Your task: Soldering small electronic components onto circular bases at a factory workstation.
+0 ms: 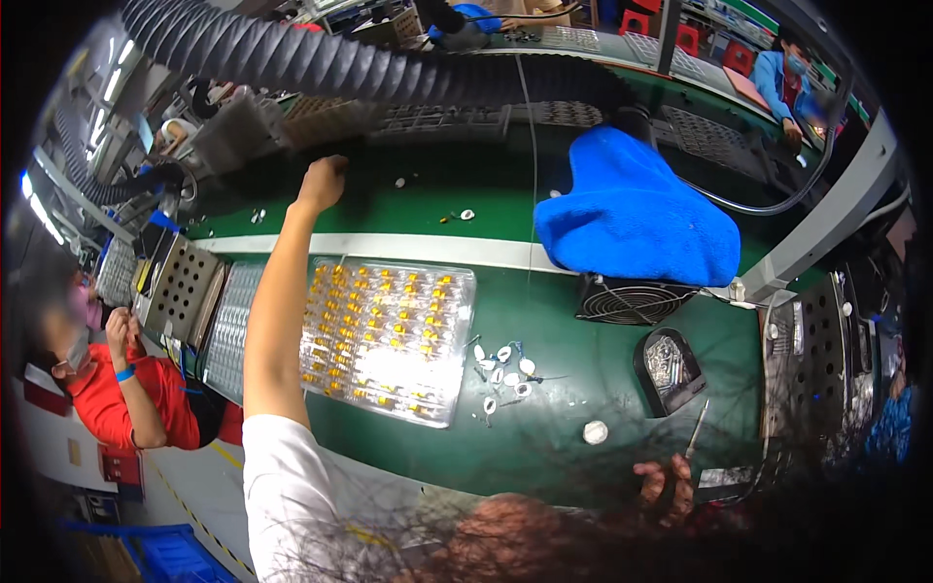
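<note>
My left arm stretches far over the bench, and my left hand (323,185) is above the dark green strip beyond the white rail. Its fingers are curled closed; whatever they may hold is hidden. Below that forearm is a clear plastic tray (453,364) with rows of small yellow parts. My right hand (669,491) is at the near right edge with fingers apart, partly veiled by dark hair strands. A thin pen-like tool (697,428) lies just beyond it. Small white round parts with dark wires (504,354) lie scattered right of the tray, near a white disc (595,432).
A black bin (682,396) of small metal pieces stands right of centre. Behind it is a black fan (637,303) under a blue cloth (641,219). A ribbed hose (292,60) crosses overhead. A grey post (826,219) rises right. A co-worker in red (107,389) sits left.
</note>
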{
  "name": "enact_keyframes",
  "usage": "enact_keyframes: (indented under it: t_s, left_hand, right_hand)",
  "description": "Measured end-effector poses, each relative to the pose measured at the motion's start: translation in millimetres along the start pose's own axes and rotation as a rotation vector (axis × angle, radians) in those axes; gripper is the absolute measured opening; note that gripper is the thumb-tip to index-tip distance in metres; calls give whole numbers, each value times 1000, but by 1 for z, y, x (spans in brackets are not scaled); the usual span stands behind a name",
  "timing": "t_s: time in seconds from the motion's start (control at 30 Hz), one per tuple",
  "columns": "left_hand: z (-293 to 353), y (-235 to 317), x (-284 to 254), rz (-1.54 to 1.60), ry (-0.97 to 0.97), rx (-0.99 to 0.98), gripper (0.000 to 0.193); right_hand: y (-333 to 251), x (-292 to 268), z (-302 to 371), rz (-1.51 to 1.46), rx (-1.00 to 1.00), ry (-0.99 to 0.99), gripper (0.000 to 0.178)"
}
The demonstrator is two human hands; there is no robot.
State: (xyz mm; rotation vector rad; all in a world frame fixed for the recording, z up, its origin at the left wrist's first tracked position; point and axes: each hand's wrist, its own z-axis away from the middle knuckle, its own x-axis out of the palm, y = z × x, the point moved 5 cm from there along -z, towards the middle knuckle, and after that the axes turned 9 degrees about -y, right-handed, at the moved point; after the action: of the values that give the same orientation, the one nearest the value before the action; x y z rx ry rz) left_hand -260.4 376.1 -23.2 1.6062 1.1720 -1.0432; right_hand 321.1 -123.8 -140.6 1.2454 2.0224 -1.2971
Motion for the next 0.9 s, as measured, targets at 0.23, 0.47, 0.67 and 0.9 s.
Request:
enact_keyframes:
  t_s: [0.23,0.47,0.67,0.9]
  left_hand:
    - [-12,-65,-13,-152,164,137,39]
    - [6,-107,-2,-45,-74,-95,56]
    - [-2,-62,32,169,-292,7,69]
    - [12,-35,9,133,-121,136,64]
  right_hand:
    - [-60,-26,-54,117,-179,99,34]
    - [-44,-19,-26,-60,-170,385,38]
    - [-65,-36,-54,-243,-106,120,33]
    - [-77,-46,-70,-252,-48,-51,36]
